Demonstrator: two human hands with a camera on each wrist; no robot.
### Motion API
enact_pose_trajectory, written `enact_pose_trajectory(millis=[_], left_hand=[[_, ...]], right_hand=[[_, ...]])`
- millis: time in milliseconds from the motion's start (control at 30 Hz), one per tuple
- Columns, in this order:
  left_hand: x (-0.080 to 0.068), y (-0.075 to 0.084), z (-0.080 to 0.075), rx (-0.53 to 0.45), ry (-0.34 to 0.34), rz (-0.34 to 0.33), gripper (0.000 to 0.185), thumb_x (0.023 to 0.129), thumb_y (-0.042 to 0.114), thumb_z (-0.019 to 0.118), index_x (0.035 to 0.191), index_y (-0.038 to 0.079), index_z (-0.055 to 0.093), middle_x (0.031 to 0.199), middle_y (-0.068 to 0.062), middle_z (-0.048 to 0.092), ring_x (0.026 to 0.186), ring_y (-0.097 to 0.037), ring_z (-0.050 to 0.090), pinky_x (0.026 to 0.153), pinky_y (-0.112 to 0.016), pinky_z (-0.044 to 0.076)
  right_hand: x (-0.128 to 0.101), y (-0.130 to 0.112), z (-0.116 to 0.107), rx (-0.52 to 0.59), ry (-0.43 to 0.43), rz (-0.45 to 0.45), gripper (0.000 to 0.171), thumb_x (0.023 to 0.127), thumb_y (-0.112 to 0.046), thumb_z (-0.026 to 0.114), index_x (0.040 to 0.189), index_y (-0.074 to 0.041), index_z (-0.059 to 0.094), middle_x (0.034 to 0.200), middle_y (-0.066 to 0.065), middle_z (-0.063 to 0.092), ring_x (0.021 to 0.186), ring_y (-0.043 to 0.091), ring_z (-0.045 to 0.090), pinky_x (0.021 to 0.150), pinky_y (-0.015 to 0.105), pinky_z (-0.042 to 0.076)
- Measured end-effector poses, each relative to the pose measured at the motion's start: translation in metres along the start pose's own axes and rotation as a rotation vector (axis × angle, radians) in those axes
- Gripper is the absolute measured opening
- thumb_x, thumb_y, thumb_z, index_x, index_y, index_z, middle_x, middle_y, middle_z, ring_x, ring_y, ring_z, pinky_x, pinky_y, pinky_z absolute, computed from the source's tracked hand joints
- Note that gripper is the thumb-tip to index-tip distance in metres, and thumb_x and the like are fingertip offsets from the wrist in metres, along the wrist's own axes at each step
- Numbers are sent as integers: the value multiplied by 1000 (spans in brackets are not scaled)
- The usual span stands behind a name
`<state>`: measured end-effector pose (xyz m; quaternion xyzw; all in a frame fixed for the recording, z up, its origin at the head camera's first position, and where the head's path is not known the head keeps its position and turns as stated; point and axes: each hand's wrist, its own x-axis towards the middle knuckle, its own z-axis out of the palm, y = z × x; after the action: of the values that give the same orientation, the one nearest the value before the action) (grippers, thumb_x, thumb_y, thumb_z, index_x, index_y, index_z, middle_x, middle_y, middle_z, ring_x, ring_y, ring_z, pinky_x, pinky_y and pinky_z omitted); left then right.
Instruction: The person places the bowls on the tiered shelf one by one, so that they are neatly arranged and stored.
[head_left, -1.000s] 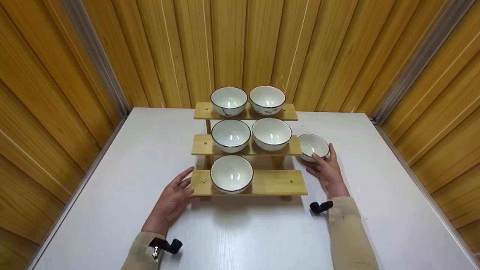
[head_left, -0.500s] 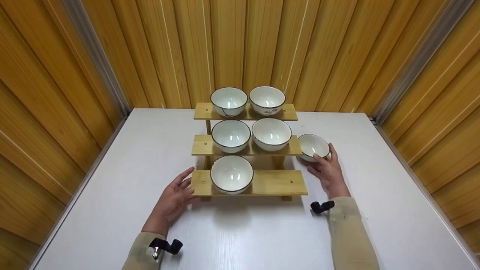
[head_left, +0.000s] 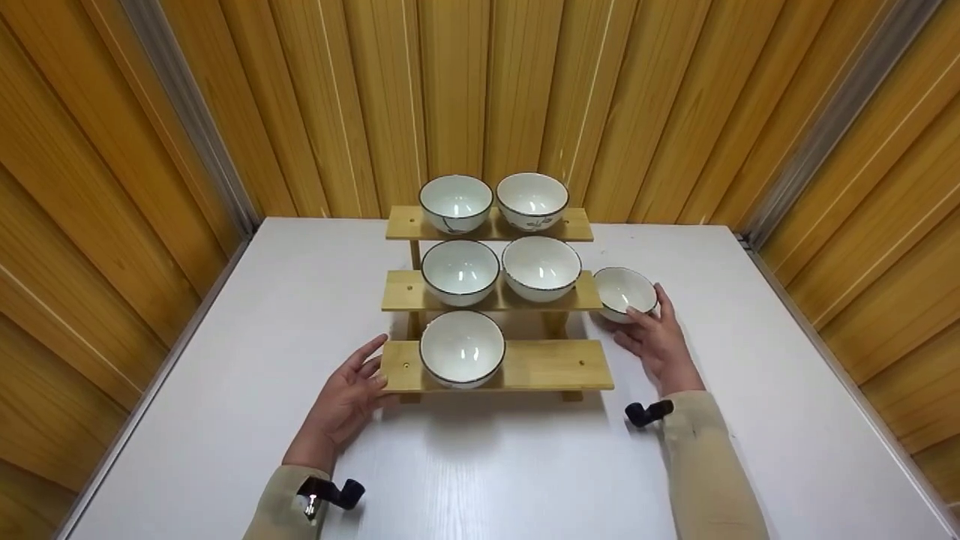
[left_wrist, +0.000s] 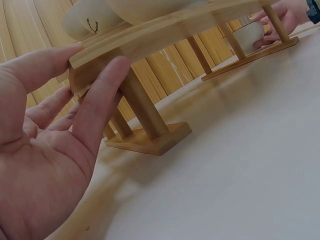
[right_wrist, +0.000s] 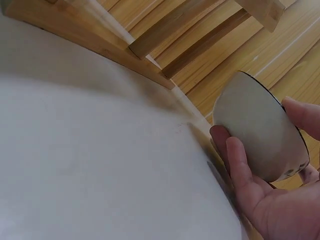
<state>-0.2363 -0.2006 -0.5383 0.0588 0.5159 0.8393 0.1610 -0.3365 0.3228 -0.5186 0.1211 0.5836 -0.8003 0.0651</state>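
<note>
White bowls [head_left: 462, 348] rimmed in black; dark plant motif painted on top-shelf bowls [head_left: 532, 199]. Bamboo-yellow rack [head_left: 547, 366], white table [head_left: 487, 465], beige sleeves [head_left: 705, 472].

Three-tier pale bamboo-wood rack [head_left: 495, 367]: smooth, matt grain. White glazed ceramic bowls [head_left: 461, 349] on it: glossy, dark-rimmed. White table top [head_left: 480, 465] beneath the rack: smooth, faint sheen. Wall panelling [head_left: 450, 90] behind the rack: varnished golden wood, grey metal strips [head_left: 187, 112].
</note>
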Motion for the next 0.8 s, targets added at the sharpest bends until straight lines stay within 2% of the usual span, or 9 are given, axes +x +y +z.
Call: enact_pose_trajectory(millis=[200, 367, 533, 633, 800], left_hand=[[0, 0, 1, -14, -6, 8, 77, 99, -6, 55, 165, 15, 20, 144, -2, 56, 118, -19, 67, 94, -35, 59], [0, 0, 1, -17, 7, 6, 77, 99, -6, 55, 164, 15, 21, 144, -2, 56, 119, -19, 67, 94, -35, 59], [0, 0, 0, -10, 7, 2, 77, 99, -5, 56, 164, 15, 21, 145, -1, 55, 120, -20, 67, 95, -36, 59], [0, 0, 0, -2, 5, 6, 77, 99, -5, 56, 164, 15, 21, 145, -2, 55, 119, -20, 67, 96, -37, 59], [0, 0, -1, 10, 3, 7, 78, 98, -4, 58, 164, 16, 22, 148, -4, 53, 118, -20, 68, 98, -41, 58]], right_hand=[[-9, -13, -6, -1, -55, -27, 94, 104, -15, 58, 162, -47, -9, 173, 16, -11, 101, 15, 70, 91, 33, 58], [-20, -28, -12, 64, -146, -49, 92, 106, -11, 53, 162, -45, -11, 172, 13, -19, 102, 23, 74, 95, 29, 58], [-37, -44, -17, 98, -230, -35, 92, 106, -8, 51, 162, -47, -11, 170, 11, -25, 101, 27, 76, 92, 29, 59], [-47, -53, -20, 93, -288, -41, 89, 108, -8, 47, 161, -48, -12, 169, 12, -23, 102, 27, 76, 87, 27, 60], [-66, -65, -20, 57, -358, -68, 85, 109, -7, 43, 161, -44, -13, 162, 14, -6, 106, 28, 75, 86, 26, 61]])
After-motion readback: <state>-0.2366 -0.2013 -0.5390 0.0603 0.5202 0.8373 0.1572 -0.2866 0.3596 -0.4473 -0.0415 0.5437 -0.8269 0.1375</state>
